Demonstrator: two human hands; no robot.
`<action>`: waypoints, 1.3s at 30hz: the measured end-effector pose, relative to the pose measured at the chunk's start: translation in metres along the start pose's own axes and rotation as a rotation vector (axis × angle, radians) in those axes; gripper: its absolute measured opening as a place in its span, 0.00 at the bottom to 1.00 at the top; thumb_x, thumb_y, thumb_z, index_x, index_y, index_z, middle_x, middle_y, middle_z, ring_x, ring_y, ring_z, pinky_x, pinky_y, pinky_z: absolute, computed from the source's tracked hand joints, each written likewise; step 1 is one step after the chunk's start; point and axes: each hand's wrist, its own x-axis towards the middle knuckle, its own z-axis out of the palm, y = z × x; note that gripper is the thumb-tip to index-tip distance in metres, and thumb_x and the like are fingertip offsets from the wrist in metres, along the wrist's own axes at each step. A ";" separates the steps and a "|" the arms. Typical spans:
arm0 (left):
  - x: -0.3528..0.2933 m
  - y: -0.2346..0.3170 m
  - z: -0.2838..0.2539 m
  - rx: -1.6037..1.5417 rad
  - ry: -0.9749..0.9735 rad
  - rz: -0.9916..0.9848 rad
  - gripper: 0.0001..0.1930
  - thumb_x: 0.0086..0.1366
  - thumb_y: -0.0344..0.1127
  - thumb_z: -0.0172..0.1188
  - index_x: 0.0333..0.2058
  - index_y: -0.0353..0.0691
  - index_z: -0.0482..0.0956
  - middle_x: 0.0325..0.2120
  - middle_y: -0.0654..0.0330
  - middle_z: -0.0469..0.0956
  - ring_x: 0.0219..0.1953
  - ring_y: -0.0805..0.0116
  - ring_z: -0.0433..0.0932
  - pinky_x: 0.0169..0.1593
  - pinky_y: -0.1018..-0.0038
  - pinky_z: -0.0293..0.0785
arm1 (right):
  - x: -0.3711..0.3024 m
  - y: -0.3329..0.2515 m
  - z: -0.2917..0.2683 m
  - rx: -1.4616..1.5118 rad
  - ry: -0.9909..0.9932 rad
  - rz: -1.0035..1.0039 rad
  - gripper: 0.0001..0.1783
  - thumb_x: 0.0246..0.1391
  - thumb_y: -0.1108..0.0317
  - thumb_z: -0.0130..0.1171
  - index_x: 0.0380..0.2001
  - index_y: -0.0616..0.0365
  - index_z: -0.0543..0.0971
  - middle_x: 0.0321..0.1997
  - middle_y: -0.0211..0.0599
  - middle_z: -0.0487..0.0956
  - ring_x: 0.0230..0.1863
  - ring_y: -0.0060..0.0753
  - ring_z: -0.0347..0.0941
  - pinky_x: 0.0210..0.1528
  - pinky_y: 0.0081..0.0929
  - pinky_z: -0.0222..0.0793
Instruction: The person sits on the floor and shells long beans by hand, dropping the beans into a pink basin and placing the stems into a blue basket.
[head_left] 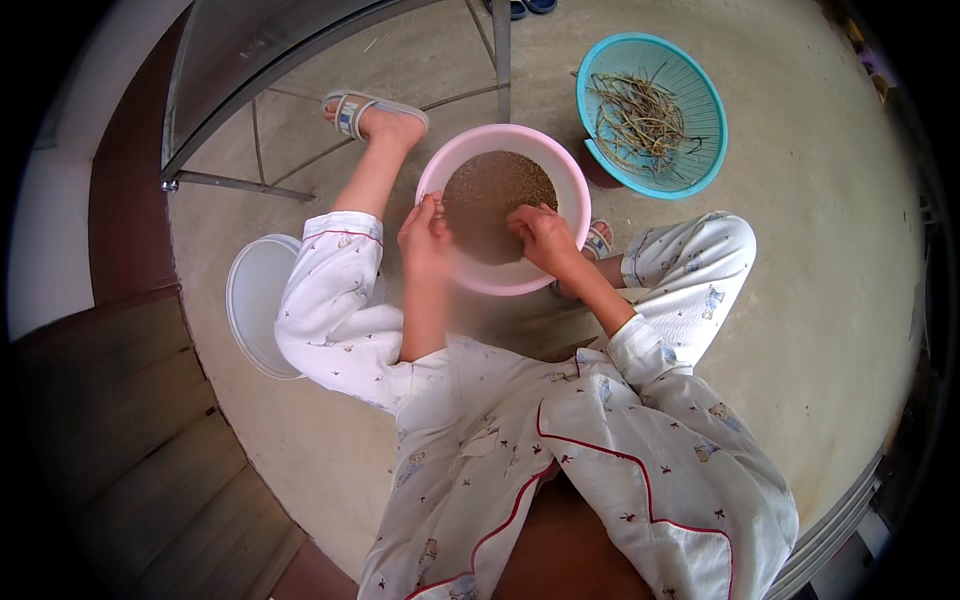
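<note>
Grey floor (810,300); left hand (426,235), right hand (545,238) curled over pink basin (500,138); cannot tell if holding anything.

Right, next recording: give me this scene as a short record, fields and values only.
Left hand: left hand at the basin's left side, fingers bent; grip unclear
Right hand: right hand over the basin's right part, fingers curled down; any hold unclear
Basin: pink basin, between the feet
Contents: brown grainy material, partly hazy
Basket: teal basket, beyond the basin to the right, with thin stalks
Left side: white round container beside the left leg
</note>
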 end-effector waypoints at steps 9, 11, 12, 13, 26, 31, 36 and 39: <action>0.002 -0.004 -0.007 -0.014 -0.118 -0.102 0.09 0.67 0.34 0.48 0.36 0.35 0.73 0.25 0.63 0.71 0.24 0.75 0.68 0.24 0.79 0.62 | 0.006 -0.003 -0.029 -0.122 0.109 -0.062 0.14 0.43 0.77 0.56 0.37 0.59 0.77 0.31 0.45 0.79 0.35 0.49 0.76 0.47 0.41 0.69; 0.002 -0.006 -0.008 -0.027 -0.155 -0.136 0.09 0.68 0.35 0.46 0.34 0.36 0.72 0.25 0.62 0.71 0.26 0.73 0.69 0.26 0.77 0.63 | 0.008 -0.004 -0.045 -0.033 0.183 0.079 0.12 0.43 0.76 0.57 0.35 0.59 0.77 0.30 0.45 0.79 0.33 0.49 0.75 0.43 0.39 0.69; 0.001 -0.007 -0.008 -0.027 -0.186 -0.149 0.09 0.68 0.35 0.45 0.34 0.37 0.71 0.26 0.62 0.71 0.26 0.72 0.69 0.27 0.76 0.64 | 0.010 -0.003 -0.061 -0.017 0.272 0.144 0.11 0.44 0.76 0.57 0.35 0.59 0.78 0.29 0.45 0.79 0.32 0.50 0.75 0.41 0.40 0.69; 0.000 -0.006 -0.009 -0.025 -0.213 -0.158 0.09 0.68 0.35 0.44 0.33 0.37 0.70 0.26 0.62 0.71 0.27 0.71 0.69 0.29 0.75 0.65 | 0.013 0.003 -0.073 0.004 0.359 0.205 0.10 0.44 0.76 0.57 0.34 0.59 0.78 0.28 0.45 0.79 0.32 0.50 0.75 0.39 0.40 0.69; -0.016 -0.009 0.014 0.066 -0.320 -0.233 0.09 0.69 0.34 0.42 0.32 0.38 0.69 0.26 0.60 0.69 0.23 0.73 0.64 0.30 0.75 0.65 | 0.050 0.208 -0.131 -0.378 0.005 0.493 0.12 0.39 0.70 0.61 0.31 0.48 0.84 0.30 0.43 0.79 0.35 0.45 0.75 0.41 0.36 0.71; -0.018 -0.005 0.014 0.084 -0.285 -0.282 0.09 0.69 0.35 0.45 0.31 0.37 0.67 0.21 0.63 0.63 0.18 0.77 0.59 0.23 0.80 0.56 | 0.072 0.191 -0.108 -0.481 0.001 0.380 0.11 0.40 0.69 0.59 0.31 0.44 0.83 0.36 0.43 0.79 0.39 0.44 0.75 0.43 0.37 0.71; -0.019 -0.005 0.015 0.181 -0.280 -0.231 0.09 0.67 0.35 0.49 0.32 0.36 0.71 0.16 0.68 0.62 0.15 0.82 0.54 0.18 0.83 0.50 | 0.078 0.182 -0.110 -0.492 0.071 0.420 0.10 0.42 0.68 0.59 0.31 0.46 0.83 0.31 0.42 0.80 0.34 0.44 0.77 0.38 0.37 0.72; -0.020 -0.006 0.014 0.189 -0.239 -0.212 0.09 0.66 0.34 0.50 0.33 0.35 0.73 0.14 0.71 0.59 0.13 0.83 0.53 0.16 0.84 0.48 | 0.076 0.172 -0.125 -0.393 0.242 0.422 0.08 0.43 0.67 0.59 0.30 0.48 0.82 0.29 0.42 0.80 0.33 0.41 0.77 0.36 0.36 0.71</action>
